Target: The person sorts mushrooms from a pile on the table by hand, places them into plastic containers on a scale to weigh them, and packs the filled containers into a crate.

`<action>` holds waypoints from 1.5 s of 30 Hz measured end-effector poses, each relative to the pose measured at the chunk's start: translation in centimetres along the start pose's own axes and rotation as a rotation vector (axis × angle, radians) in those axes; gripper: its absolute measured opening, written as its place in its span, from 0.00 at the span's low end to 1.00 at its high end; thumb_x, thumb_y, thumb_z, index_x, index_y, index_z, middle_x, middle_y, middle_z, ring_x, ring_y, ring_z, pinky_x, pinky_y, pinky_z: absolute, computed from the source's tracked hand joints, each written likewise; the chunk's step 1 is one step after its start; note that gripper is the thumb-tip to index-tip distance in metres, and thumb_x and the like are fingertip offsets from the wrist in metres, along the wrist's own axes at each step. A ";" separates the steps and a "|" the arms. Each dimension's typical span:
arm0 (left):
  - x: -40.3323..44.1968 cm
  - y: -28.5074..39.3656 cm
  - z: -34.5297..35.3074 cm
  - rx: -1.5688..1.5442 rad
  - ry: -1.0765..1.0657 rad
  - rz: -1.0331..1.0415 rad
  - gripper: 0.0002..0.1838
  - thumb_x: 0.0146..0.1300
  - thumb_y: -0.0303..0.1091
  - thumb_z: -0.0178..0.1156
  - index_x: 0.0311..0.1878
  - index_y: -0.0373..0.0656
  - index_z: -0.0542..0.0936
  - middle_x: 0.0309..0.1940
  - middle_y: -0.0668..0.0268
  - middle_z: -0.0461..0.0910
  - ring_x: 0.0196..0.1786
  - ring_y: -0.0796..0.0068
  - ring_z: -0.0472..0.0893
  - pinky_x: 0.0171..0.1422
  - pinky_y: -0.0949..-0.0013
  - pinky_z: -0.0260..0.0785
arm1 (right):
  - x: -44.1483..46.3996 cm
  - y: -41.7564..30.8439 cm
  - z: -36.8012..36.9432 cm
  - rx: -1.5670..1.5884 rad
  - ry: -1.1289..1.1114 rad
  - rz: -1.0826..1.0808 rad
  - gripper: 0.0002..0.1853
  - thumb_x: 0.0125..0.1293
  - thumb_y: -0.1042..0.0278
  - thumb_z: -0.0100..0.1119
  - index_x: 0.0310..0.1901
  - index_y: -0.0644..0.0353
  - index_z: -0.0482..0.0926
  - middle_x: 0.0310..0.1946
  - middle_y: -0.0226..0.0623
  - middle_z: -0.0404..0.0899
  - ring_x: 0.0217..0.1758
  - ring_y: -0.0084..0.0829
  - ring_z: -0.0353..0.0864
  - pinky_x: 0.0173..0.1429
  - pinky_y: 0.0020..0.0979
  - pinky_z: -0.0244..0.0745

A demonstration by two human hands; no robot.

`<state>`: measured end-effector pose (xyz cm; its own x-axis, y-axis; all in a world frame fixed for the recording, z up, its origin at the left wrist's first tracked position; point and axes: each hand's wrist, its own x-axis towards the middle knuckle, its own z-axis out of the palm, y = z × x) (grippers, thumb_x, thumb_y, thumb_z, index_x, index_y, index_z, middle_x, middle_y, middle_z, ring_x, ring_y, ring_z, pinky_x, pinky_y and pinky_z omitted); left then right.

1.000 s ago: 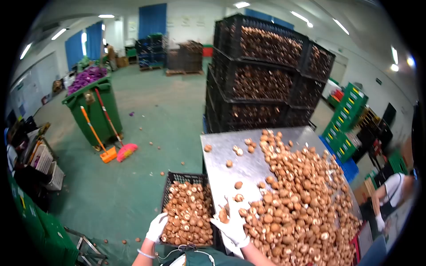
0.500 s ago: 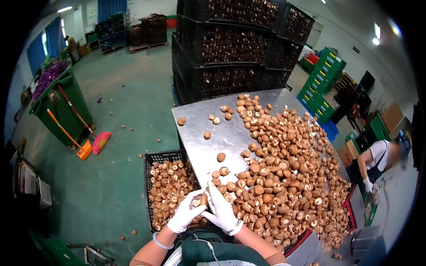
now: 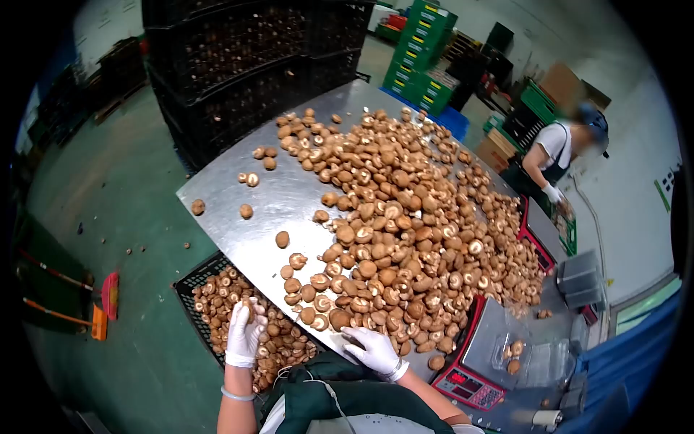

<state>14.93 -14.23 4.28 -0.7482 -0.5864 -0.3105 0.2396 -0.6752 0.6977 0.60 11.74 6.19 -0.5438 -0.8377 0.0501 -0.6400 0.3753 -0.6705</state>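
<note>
Brown mushrooms (image 3: 390, 217) lie heaped on a metal table (image 3: 238, 181). My left hand (image 3: 246, 331), in a white glove, is closed on a mushroom (image 3: 251, 309) above the black crate (image 3: 195, 307), which is filled with mushrooms beside the table's edge. At the near edge of the pile rests my right hand (image 3: 373, 350), gloved too, palm down with its fingers apart, close to a large mushroom (image 3: 339, 319). Nothing shows in its grasp.
Stacked black crates (image 3: 238, 65) stand behind the table. Red scales (image 3: 466, 383) with a plastic tray are at the right. A co-worker (image 3: 553, 155) bends over a green crate. Green crates (image 3: 419, 58) are stacked at the back; a broom and dustpan (image 3: 99, 322) are at the left.
The view has swung right. My hands, together half a second ago, have parted: the left moved over the crate with a mushroom, the right to the pile's edge.
</note>
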 end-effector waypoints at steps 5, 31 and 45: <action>1.7 -1.9 -2.9 0.006 0.016 -0.115 0.27 0.61 0.30 0.58 0.63 0.43 0.63 0.50 0.63 0.73 0.45 0.67 0.80 0.38 0.77 0.75 | 0.1 1.3 -1.3 -0.108 0.175 0.127 0.12 0.60 0.60 0.60 0.41 0.56 0.82 0.36 0.39 0.82 0.38 0.40 0.82 0.42 0.35 0.78; 6.8 0.4 0.5 0.034 0.002 -0.084 0.16 0.66 0.33 0.48 0.52 0.35 0.72 0.49 0.54 0.76 0.49 0.63 0.79 0.48 0.67 0.77 | 17.7 6.0 -3.0 -0.293 0.363 0.177 0.23 0.55 0.60 0.64 0.52 0.58 0.76 0.53 0.44 0.73 0.59 0.43 0.68 0.62 0.40 0.65; 7.2 -4.4 3.5 -0.095 -0.097 -0.380 0.27 0.73 0.46 0.42 0.71 0.49 0.55 0.58 0.55 0.71 0.56 0.59 0.76 0.56 0.59 0.75 | 17.8 1.5 1.1 0.112 -0.031 -0.211 0.22 0.63 0.54 0.53 0.53 0.60 0.75 0.37 0.45 0.79 0.44 0.43 0.76 0.52 0.37 0.69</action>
<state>6.27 -13.91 1.24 -0.8482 -0.2454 -0.4694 -0.0124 -0.8767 0.4808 -9.46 -3.09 5.24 -0.3860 -0.9055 0.1762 -0.6724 0.1454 -0.7258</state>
